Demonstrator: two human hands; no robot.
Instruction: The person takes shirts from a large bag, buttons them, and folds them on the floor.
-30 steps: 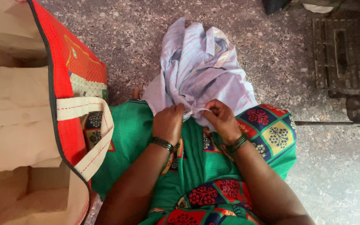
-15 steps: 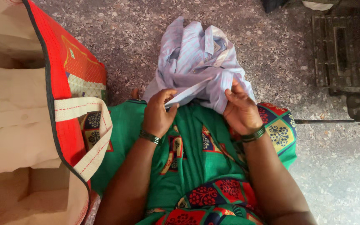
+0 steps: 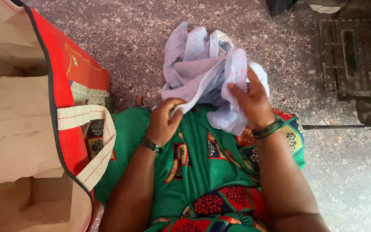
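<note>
Left hand (image 3: 165,121) closed at about six o'clock of the pale lilac cloth (image 3: 202,68), pinching a stretched edge of it between thumb and fingers, a dark bangle (image 3: 152,145) on the wrist. Right hand (image 3: 252,101) at four o'clock of the same cloth, fingers curled into a raised fold and gripping it, bangles (image 3: 268,129) on that wrist too; cloth bunched and crumpled over the speckled floor (image 3: 121,38) and the front of the green patterned lap (image 3: 194,172). At nine o'clock, well apart, a red-trimmed cream bag (image 3: 69,86) with folded off-white fabric (image 3: 18,129) inside; at two o'clock, a dark metal treadle (image 3: 353,56).
</note>
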